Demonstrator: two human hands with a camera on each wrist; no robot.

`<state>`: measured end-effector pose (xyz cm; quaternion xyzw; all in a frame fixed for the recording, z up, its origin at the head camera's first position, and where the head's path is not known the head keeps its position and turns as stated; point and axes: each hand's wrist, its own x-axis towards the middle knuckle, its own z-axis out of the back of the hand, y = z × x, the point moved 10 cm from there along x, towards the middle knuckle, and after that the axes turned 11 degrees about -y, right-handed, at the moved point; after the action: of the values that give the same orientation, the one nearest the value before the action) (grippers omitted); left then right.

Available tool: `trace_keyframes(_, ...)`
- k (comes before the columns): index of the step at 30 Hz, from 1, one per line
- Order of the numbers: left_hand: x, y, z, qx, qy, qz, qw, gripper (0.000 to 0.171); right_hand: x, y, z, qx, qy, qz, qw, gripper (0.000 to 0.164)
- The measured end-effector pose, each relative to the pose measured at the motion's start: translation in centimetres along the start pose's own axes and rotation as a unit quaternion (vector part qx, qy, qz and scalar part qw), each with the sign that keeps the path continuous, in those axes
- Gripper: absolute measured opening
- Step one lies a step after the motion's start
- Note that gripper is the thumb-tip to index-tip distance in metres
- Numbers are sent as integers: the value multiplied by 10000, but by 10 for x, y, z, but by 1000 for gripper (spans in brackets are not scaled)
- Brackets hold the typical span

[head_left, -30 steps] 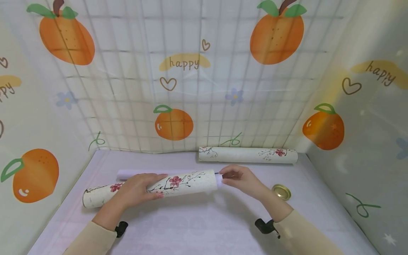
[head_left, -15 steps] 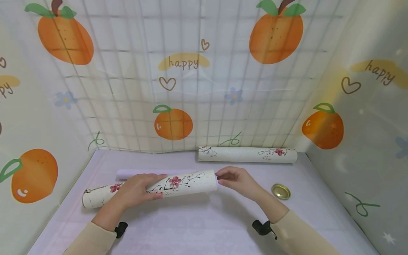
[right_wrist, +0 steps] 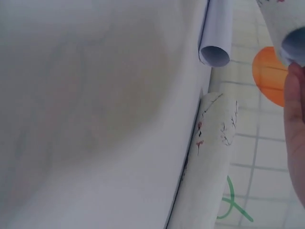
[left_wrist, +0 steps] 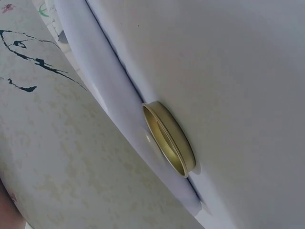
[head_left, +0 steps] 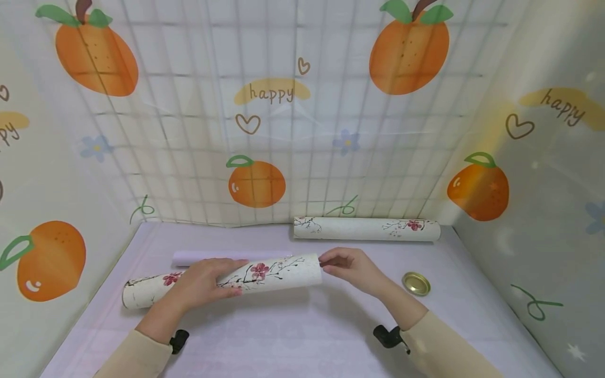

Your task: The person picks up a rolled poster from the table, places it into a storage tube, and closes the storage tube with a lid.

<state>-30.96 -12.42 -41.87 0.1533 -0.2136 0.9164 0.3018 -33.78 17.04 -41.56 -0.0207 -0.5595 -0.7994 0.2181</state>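
My left hand grips a white cardboard tube printed with plum blossoms, slightly tilted with its right end higher. At that right end, my right hand has its thumb and fingers curled around the edge of a lavender paper roll, now almost wholly inside the tube. In the right wrist view, fingers touch the tube's open end. Another lavender paper roll lies behind the tube, partly hidden. Beside that roll, the left wrist view shows a shallow gold lid.
A second blossom-printed tube lies along the back edge of the lavender-covered table. To the right of my right hand, a round gold lid rests on the table. Fabric walls with printed oranges enclose the back and sides.
My right hand has moved slightly left, and the lavender roll's protruding end has slid into the tube. My left hand keeps its hold; the tube's right end has dipped a little.
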Motion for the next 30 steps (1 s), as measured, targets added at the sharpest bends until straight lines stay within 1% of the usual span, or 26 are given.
trace_keyframes(6, -1, 0, 2, -3, -74, -22, 10000, 71, -3, 4, 19, -203, -150, 20, 9997, 21)
trace_keyframes(11, -2, 1, 3, 25, -84, 23, 10000, 71, -11, 4, 37, -309, -159, -20, 9994, 20)
trace_keyframes(13, -2, 3, 3, 24, -41, 100, 9999, 71, -14, 2, 45, -392, -180, -63, 9991, 20)
trace_keyframes(18, -4, 4, 4, 70, -25, 122, 9999, 72, -25, -9, 67, -666, -306, -236, 9970, 22)
trace_keyframes(24, -4, 5, 3, 101, -15, 138, 9999, 72, -41, -21, 96, -1242, -668, -445, 9890, 22)
trace_keyframes(30, -5, 6, 3, 79, 4, 215, 9997, 72, -54, -28, 118, -1749, -991, -606, 9777, 25)
